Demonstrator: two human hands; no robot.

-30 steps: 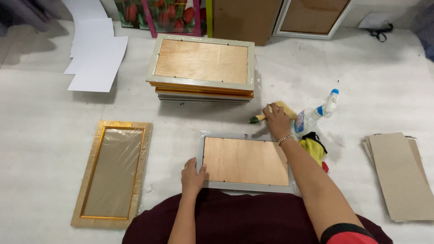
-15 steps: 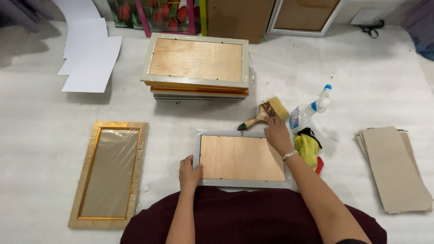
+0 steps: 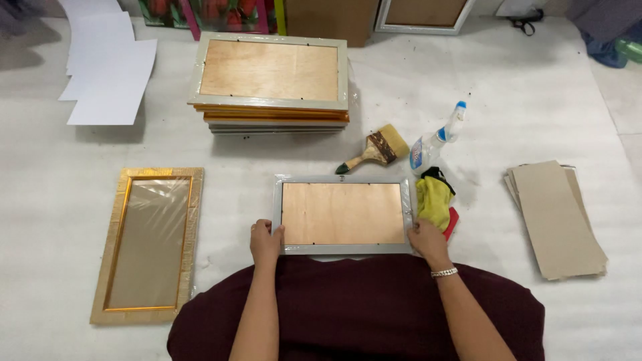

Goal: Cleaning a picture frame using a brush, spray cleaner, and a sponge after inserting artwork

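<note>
On the white bench [image 3: 535, 100], a grey picture frame [image 3: 344, 215] lies back-up before the person, long axis left to right; left hand [image 3: 266, 242] and right hand [image 3: 426, 239] grip its near corners. A spray bottle [image 3: 435, 142], contents unclear, lies just beyond the yellow cloth [image 3: 433, 202].

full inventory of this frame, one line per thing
grey frame: 1, silver-grey with wooden back, face down, centre near edge.
frame stack: 1 pile, grey on top, gold below, behind centre.
gold frame: 1, gold, wrapped in clear film, left.
brush: 1, wooden handle, pale bristles, behind the grey frame.
spray bottle: 1, clear with blue-white nozzle, beside the brush.
cloth: 1, yellow, over something red, at the frame's right end.
cardboard sheets: small pile, brown, right.
paper sheets: several, white, far left.
left hand: on the frame's near left corner.
right hand: on its near right corner.
</note>
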